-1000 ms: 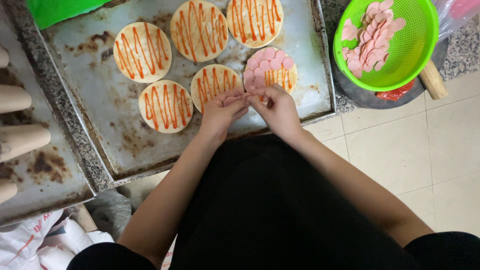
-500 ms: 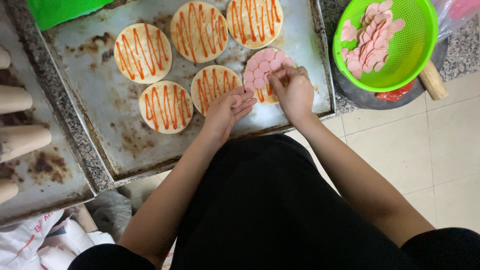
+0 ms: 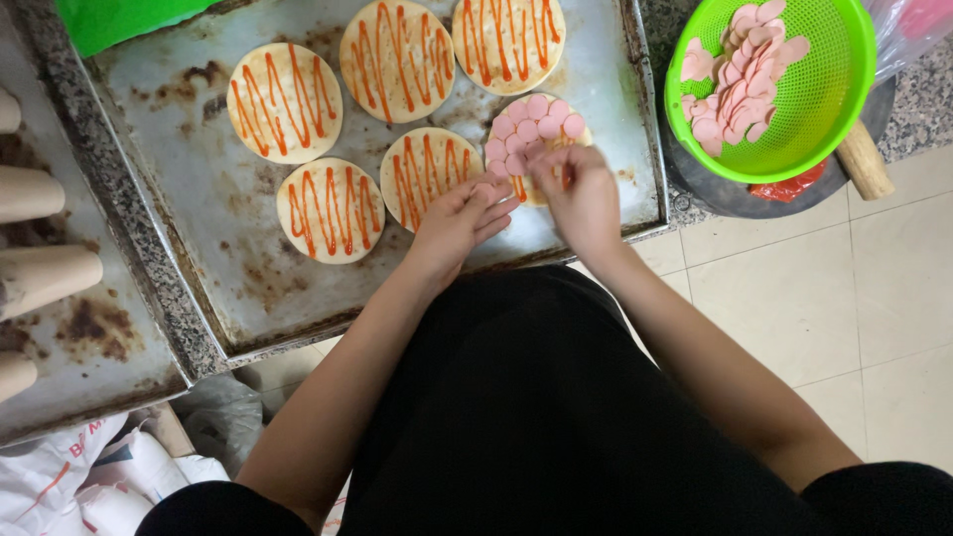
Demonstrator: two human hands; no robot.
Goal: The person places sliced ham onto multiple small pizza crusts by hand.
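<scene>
Pinching a sausage slice (image 3: 544, 159) in my right hand (image 3: 581, 194) over the sauced dough round (image 3: 536, 144); left hand (image 3: 459, 218) beside it cups slices loosely.

Green perforated colander (image 3: 824, 89) over dark pan (image 3: 715, 184) with wooden handle (image 3: 862, 159). Second stained tray (image 3: 89, 347), left; cream cylinders (image 3: 45, 278) along its edge, possibly dough rolls. Speckled stone surface (image 3: 923, 109). Tiled floor (image 3: 874, 298). White sacks (image 3: 89, 476) below.

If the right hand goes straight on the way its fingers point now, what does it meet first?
Most likely the pink sausage slices on the round dough base right under the right hand; the fingertips look almost on them, though height is unclear.
</scene>
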